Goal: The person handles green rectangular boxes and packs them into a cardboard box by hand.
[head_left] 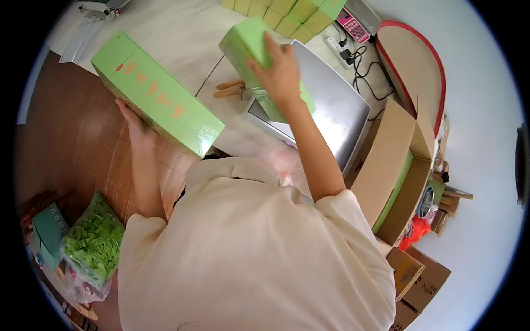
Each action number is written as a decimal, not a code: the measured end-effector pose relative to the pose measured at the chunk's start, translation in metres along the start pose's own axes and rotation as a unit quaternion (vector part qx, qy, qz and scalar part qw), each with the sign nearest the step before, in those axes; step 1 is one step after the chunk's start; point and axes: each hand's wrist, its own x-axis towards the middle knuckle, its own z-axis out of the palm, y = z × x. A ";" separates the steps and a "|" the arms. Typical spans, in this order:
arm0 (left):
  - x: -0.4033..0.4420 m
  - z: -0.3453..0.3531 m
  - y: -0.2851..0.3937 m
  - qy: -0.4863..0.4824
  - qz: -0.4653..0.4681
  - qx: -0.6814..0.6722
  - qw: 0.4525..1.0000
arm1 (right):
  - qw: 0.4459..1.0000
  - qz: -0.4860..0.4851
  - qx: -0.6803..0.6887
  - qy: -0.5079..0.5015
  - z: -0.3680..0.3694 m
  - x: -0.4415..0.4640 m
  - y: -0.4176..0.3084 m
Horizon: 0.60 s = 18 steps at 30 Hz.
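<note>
A long light-green box with orange lettering is tilted over the table's near left edge. My left hand supports it from below and the side, its fingers partly hidden under the box. My right hand grips a second green box from above, its thumb and fingers on the top and side. That box is over the left part of a flat metal-topped machine. Beside it, a tool with two wooden handles lies on the table, its far end partly covered by the box.
Several green boxes are stacked at the far edge. A pink calculator and a power strip with black cables lie behind the machine. An open cardboard carton stands right. On the left is a bag of green pieces.
</note>
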 end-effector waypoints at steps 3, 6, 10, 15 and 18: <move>-0.002 0.002 -0.004 0.013 -0.040 0.016 0.999 | 0.966 0.117 0.226 0.049 -0.052 0.005 0.033; 0.018 -0.020 -0.017 0.007 -0.062 0.020 0.998 | 0.753 0.232 0.612 0.067 -0.104 0.000 0.049; 0.005 0.002 -0.030 -0.017 -0.007 0.119 0.993 | 0.641 0.283 0.699 0.143 -0.124 -0.022 0.066; -0.008 0.025 -0.036 -0.075 -0.050 0.094 0.991 | 0.464 0.161 0.869 0.061 -0.084 -0.038 0.141; -0.012 0.037 -0.037 -0.073 -0.056 0.111 0.990 | 0.412 0.154 0.895 0.073 -0.100 -0.053 0.105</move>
